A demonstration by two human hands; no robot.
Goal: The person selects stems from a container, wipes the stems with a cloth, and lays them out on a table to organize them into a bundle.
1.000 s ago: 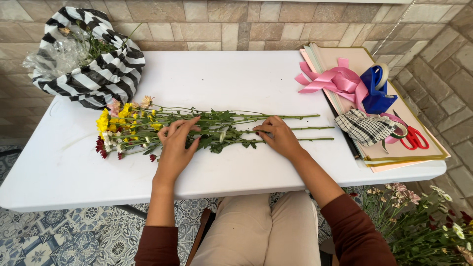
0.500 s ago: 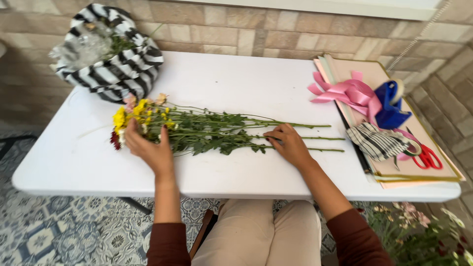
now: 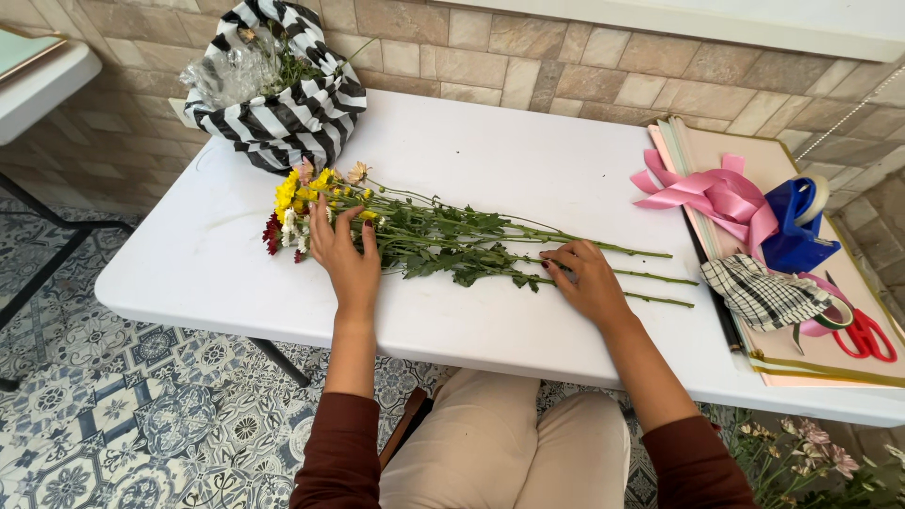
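A bunch of cut flowers lies flat on the white table, yellow, red and pale heads at the left, long green stems running right. My left hand rests palm down on the bunch just below the flower heads, fingers spread. My right hand lies on the bare stems further right, fingers pressing them to the table. Neither hand lifts anything.
A black-and-white striped wrap with greenery and clear film sits at the back left. At the right lie stacked paper sheets, pink ribbon, blue ribbon, checked ribbon and red scissors. More flowers stand below right.
My left hand slid left along the bunch, from the leafy middle to just under the flower heads. My right hand stayed on the stems. The view shifted.
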